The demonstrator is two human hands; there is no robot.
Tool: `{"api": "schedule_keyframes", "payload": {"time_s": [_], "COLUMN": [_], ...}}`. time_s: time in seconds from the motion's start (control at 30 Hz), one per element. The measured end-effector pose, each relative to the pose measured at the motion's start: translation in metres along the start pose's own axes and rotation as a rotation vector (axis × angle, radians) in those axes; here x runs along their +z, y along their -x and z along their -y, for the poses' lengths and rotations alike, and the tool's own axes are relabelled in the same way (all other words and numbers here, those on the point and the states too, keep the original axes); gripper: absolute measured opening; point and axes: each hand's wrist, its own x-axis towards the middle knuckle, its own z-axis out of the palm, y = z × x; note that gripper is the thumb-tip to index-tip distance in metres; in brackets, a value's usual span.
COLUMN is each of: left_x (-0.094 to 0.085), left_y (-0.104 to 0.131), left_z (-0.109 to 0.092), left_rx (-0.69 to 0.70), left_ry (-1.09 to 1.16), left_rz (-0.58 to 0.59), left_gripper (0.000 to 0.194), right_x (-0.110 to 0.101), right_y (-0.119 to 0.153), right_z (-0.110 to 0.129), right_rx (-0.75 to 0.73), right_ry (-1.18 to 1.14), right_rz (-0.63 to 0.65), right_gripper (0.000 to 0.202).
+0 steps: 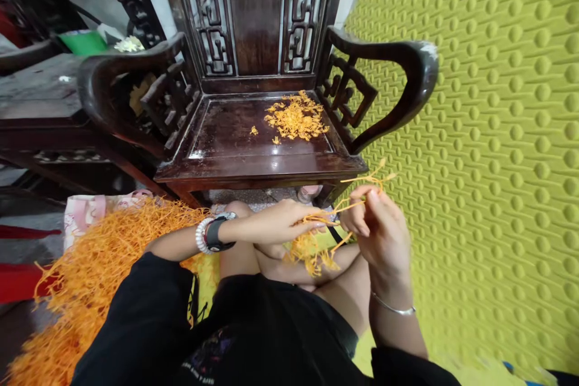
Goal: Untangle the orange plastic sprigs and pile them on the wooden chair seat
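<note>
We grip orange strands (313, 262) in the left hand (287, 220) and right hand (386, 226); contents of the green container (84, 42) are indiscernible.

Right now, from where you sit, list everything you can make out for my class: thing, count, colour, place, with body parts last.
Carved chair: one, dark brown, ahead
Small heap: one, orange, on chair seat
Loose bits: two, orange, beside small heap
Large heap: one, orange, picture left
Held strands: several, orange, at both hands
Side table: one, dark, left of chair
Green object: one, green, on side table
Bag: one, white and pink, by large heap
Studded surface: one, yellow-green, picture right
Coiled band: one, white, left wrist
Bracelet: one, silver, right wrist
Shirt: one, black, on the person
Left hand: one, bare, gripping strands
Right hand: one, bare, pinching strands
</note>
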Motion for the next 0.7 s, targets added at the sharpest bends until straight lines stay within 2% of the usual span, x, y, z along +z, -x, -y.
{"api": "schedule_keyframes", "payload": {"time_s": [0.13, 0.23, 0.3, 0.4, 0.57, 0.7], "left_x": [-0.001, -0.003, -0.005, -0.006, -0.003, 0.005], "left_y": [0.013, 0.017, 0.019, 0.018, 0.017, 0.019], "left_z": [-0.007, -0.008, -0.006, -0.002, 0.006, 0.012], "left_rx": [-0.079, -0.03, 0.006, -0.072, -0.241, -0.372], "left_ry": [-0.143, -0.127, 0.012, 0.303, 0.759, 0.891], "left_rz": [-0.081, -0.157, -0.176, -0.165, -0.13, -0.116], "left_gripper": [0.038, 0.035, 0.028, 0.026, 0.015, 0.015], "right_x": [0.0, 0.001, 0.002, 0.004, 0.005, 0.003], "right_y": [0.003, 0.008, 0.012, 0.013, 0.0, -0.012], "right_z": [0.0, 0.002, 0.004, 0.006, 0.006, -0.004], "right_rx": [-0.032, -0.075, -0.092, -0.102, -0.032, 0.096], "right_ry": [0.072, 0.208, 0.29, 0.334, 0.146, 0.02], "right_rz": [-0.008, -0.014, -0.019, -0.029, -0.01, -0.021], "right_gripper": [0.024, 0.024, 0.024, 0.024, 0.021, 0.03]}}
